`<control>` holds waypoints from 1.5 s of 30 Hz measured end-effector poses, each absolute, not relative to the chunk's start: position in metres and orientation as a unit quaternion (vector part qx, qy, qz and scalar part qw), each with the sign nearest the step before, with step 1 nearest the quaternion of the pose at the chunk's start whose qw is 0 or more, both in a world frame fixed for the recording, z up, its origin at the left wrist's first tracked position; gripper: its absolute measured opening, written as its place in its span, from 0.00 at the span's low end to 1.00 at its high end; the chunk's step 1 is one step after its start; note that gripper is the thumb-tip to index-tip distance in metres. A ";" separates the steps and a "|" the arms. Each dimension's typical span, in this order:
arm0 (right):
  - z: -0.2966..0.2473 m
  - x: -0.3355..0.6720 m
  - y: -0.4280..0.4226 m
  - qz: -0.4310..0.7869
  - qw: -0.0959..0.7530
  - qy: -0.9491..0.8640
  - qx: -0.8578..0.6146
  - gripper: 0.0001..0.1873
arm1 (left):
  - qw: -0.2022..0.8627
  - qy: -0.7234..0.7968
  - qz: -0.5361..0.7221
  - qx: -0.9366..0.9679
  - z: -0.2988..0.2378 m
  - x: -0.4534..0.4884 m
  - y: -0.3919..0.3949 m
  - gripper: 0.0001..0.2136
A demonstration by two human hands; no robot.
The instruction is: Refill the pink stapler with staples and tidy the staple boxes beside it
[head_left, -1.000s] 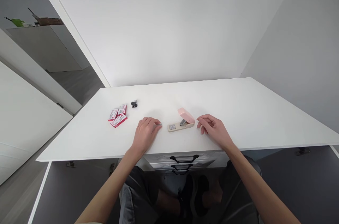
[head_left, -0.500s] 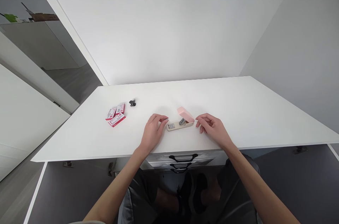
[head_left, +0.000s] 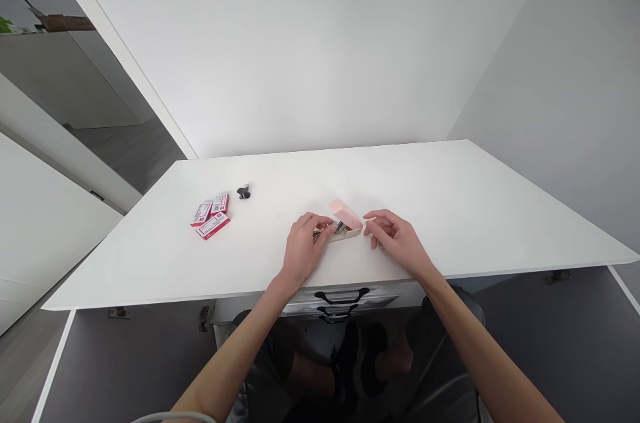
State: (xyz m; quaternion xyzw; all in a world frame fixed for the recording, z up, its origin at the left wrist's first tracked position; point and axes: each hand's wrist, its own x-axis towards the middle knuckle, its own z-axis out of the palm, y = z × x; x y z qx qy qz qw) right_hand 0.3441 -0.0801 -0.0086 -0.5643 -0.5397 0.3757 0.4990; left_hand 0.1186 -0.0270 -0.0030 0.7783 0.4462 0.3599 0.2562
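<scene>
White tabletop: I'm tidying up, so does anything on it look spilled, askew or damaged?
No visible spill or damage. Three red-and-white boxes lie at differing angles, slightly untidy; the pink stapler stands open.

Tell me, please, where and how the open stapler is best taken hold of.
I would pinch the stapler at its right end, coming from the right. There the raised pink lid meets the cream base, so that grip should steady both. The left hand covers part of the base's other end; the right hand is close by the right end.
</scene>
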 end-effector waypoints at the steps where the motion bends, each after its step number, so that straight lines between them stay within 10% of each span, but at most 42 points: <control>1: -0.009 0.344 -0.080 0.373 0.497 -0.544 -0.563 0.20 | 0.255 0.445 0.360 0.779 -0.003 0.119 -0.026 0.06; 45: -0.007 0.341 -0.080 0.364 0.456 -0.585 -0.562 0.25 | 0.199 0.440 0.327 0.813 -0.005 0.123 -0.025 0.04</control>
